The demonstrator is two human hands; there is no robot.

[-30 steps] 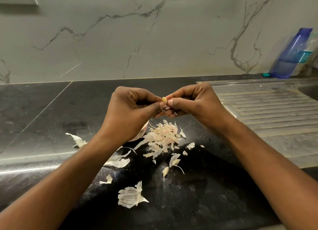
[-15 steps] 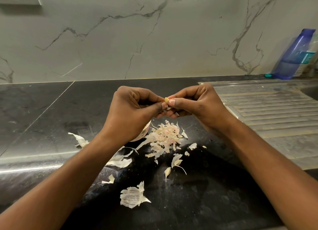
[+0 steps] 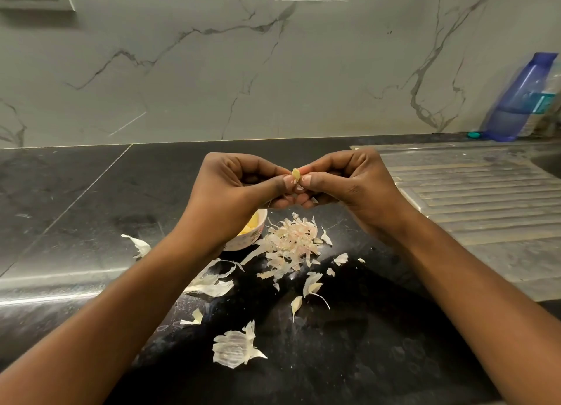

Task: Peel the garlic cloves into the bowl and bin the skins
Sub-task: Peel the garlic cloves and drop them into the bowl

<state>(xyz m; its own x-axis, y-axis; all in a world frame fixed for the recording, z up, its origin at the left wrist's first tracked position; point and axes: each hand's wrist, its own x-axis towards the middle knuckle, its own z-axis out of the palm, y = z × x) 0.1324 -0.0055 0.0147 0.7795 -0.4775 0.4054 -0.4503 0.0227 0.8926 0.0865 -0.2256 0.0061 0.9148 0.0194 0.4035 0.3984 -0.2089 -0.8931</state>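
The left hand and the right hand meet above the black counter. The thumb and forefinger of each pinch one small garlic clove, which is held between them with its pale yellow tip poking up. The remaining fingers curl underneath and touch each other below the clove. At about 6 o'clock from the left hand a white bowl stands on the counter, mostly hidden by the wrist (a bit of yellow peeled garlic shows inside). Just beside the bowl, at its 3 o'clock, lies a heap of skins. Loose scraps are scattered toward 6 o'clock, with one papery husk nearest the camera. A draining board lies at 3 o'clock from the hands, and a blue bottle stands against the marble wall at 2 o'clock
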